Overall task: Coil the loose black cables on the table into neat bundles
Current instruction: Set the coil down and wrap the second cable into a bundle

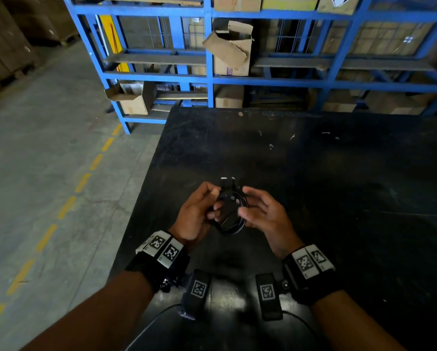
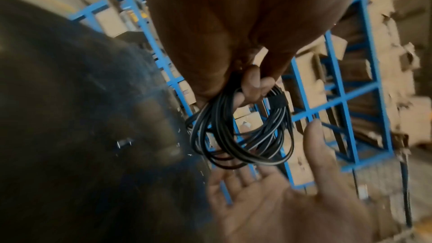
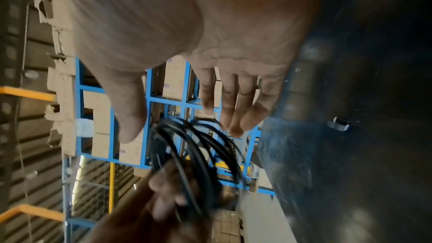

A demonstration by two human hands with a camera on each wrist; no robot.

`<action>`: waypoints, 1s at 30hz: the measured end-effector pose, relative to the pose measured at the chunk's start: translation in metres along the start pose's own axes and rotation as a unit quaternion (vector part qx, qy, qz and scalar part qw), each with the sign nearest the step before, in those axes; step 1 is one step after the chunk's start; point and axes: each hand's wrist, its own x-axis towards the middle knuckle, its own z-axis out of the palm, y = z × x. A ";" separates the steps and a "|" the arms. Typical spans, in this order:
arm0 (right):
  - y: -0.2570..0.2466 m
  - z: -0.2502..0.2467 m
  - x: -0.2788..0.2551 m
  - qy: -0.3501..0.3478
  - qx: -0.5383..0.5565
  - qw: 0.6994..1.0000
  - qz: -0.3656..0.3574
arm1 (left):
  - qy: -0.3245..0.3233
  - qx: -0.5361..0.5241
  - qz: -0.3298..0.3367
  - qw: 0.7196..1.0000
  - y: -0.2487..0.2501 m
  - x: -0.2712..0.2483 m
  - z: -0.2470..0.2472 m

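Observation:
A coiled black cable [image 1: 231,211] hangs above the black table [image 1: 339,186], held near its front middle. My left hand [image 1: 199,211] grips one side of the coil, fingers curled through the loops. In the left wrist view the coil [image 2: 240,132] dangles from my left fingers [image 2: 252,84], with a dark strap round one part. My right hand [image 1: 260,211] is beside the coil with straight fingers, palm toward it. In the right wrist view the right fingers [image 3: 233,110] hover just off the loops [image 3: 196,151]; whether they touch is unclear.
A small pale-tipped black piece [image 1: 228,180] lies on the table just beyond the hands. Blue metal racks [image 1: 207,79] with cardboard boxes [image 1: 232,49] stand behind the table. Concrete floor with a dashed yellow line [image 1: 65,206] lies left.

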 end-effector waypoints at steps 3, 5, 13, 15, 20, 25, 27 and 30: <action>0.017 0.013 -0.009 -0.042 0.014 0.998 0.041 | 0.027 -0.126 -0.007 0.992 0.005 0.004 0.008; 0.022 0.022 -0.011 -0.034 0.054 0.997 0.045 | 0.035 -0.173 -0.013 0.984 0.006 0.006 0.012; 0.014 0.032 -0.004 0.113 0.220 0.968 0.036 | 0.088 -0.239 -0.017 0.967 -0.009 0.007 0.008; 0.010 0.030 0.001 0.136 0.213 0.967 0.031 | 0.088 -0.230 -0.025 0.969 -0.016 0.005 0.004; 0.002 0.015 0.012 0.139 0.041 0.989 -0.038 | 0.121 -0.165 -0.047 0.978 -0.028 -0.004 -0.011; -0.003 -0.012 0.022 0.016 -0.217 0.972 -0.090 | 0.138 0.178 0.045 0.973 -0.022 -0.003 -0.040; -0.004 -0.015 0.023 -0.051 -0.293 0.949 -0.100 | 0.047 0.268 0.053 0.961 -0.019 -0.003 -0.039; -0.006 -0.009 0.023 -0.119 -0.350 0.923 -0.110 | -0.068 0.354 0.001 0.933 -0.016 -0.004 -0.026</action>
